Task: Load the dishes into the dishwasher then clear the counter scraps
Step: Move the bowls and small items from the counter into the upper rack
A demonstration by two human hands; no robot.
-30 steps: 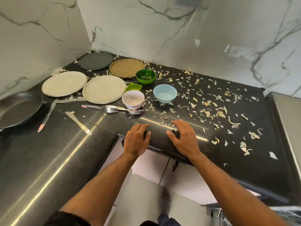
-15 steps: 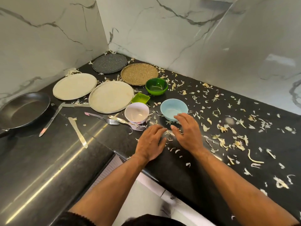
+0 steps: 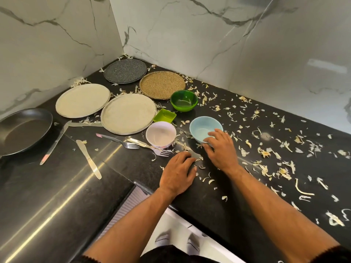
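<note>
Blue bowl (image 3: 203, 130): pale blue, round, glossy, upright and seemingly empty; sits on the black counter (image 3: 218, 202) just right of the white bowl, scraps around its foot.
Right hand (image 3: 221, 149): at the bowl's near right rim; fingers curled over the rim, tips reaching just inside, thumb low by the outer wall. Bowl base on the counter as far as can be seen.
Left hand (image 3: 177, 172): palm down on the counter just near of the fork tips, fingers loosely bent, nothing in it; fingertips among small scraps.
White bowl (image 3: 161, 135): upright, printed band near its base, touching or nearly touching the small green square dish (image 3: 164, 115).
Green bowl (image 3: 183, 100): translucent, upright, behind the blue bowl.
Plates: two beige plates (image 3: 106, 107) side by side; a dark speckled plate (image 3: 125, 71) in the corner; a brown speckled plate (image 3: 162, 84) beside it.
Cutlery: two forks (image 3: 133, 144) in front of the white bowl, tines pointing right; three knives (image 3: 88, 158) lying left of them.
Pan (image 3: 22, 130): black, at far left edge.
Scraps (image 3: 266, 152): pale peel flakes strewn over the counter, thickest to the right of the hands.
Walls (image 3: 209, 44): white veined marble, meeting in a corner.
</note>
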